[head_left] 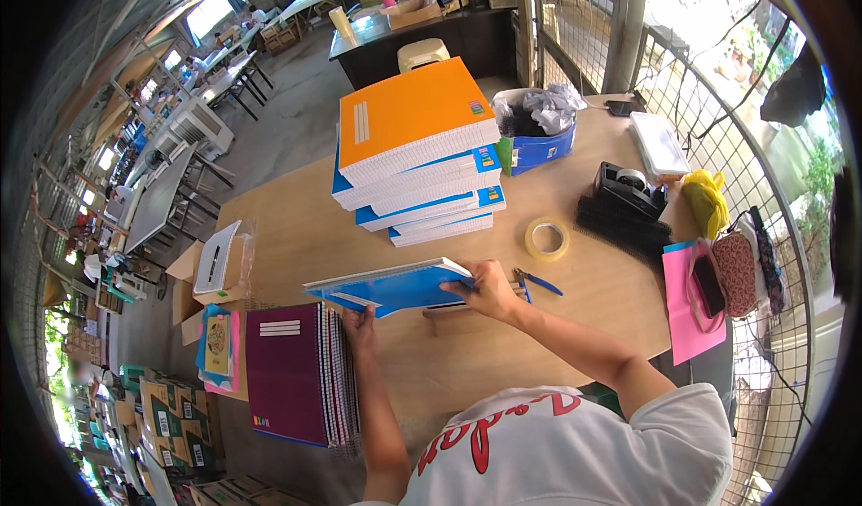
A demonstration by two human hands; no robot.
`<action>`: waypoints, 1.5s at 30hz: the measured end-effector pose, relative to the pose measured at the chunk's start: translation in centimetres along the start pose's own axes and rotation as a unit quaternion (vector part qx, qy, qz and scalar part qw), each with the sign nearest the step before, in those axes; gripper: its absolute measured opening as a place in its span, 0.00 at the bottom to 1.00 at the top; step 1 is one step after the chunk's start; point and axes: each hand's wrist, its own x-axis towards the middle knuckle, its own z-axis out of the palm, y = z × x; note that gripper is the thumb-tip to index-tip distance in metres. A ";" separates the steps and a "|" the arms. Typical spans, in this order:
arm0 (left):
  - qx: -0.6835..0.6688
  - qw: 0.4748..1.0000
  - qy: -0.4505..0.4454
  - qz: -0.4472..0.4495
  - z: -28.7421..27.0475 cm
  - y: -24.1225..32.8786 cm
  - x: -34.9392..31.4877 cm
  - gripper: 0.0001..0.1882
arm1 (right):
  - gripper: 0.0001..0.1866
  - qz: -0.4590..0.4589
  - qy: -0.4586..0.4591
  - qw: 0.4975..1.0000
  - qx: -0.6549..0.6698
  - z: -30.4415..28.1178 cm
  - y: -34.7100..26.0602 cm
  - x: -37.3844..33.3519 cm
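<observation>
My left hand (361, 328) grips the lower left edge of a blue-covered notebook (391, 292), which is tilted up on edge above the table. The fingers of my right hand (488, 290) are closed round its right end. Beyond it stands a tall stack of notebooks (413, 115), orange on top with blue covers and white page edges below. Left of my left hand lies a pile of purple spiral notebooks (285, 371). Near my right hand is a pair of blue-handled cutters (541, 281). Partly hidden under the held notebook is a small wooden piece (442, 319).
A tape roll (547, 238), black tape dispenser (628, 190) and bundle of black coils (620, 226) lie right. Behind are a blue box (544, 151) of crumpled plastic and a clear box (660, 145). A phone (708, 285) rests on pink sheets at the right edge. Wire mesh borders that side.
</observation>
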 end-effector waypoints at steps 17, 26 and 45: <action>-0.029 0.982 -0.115 -0.149 5.8 -5.4 -4.6 0.43 | 0.19 0.130 -0.089 0.943 0.293 -6.2 11.2 -8.0; 0.468 0.833 -0.026 0.294 18.5 8.1 -12.2 0.43 | 0.18 0.083 0.013 0.996 0.032 -6.3 13.0 -14.7; 0.518 0.764 -0.142 0.358 31.5 6.6 -9.9 0.11 | 0.10 0.003 0.172 0.880 -0.443 -23.0 19.7 -9.6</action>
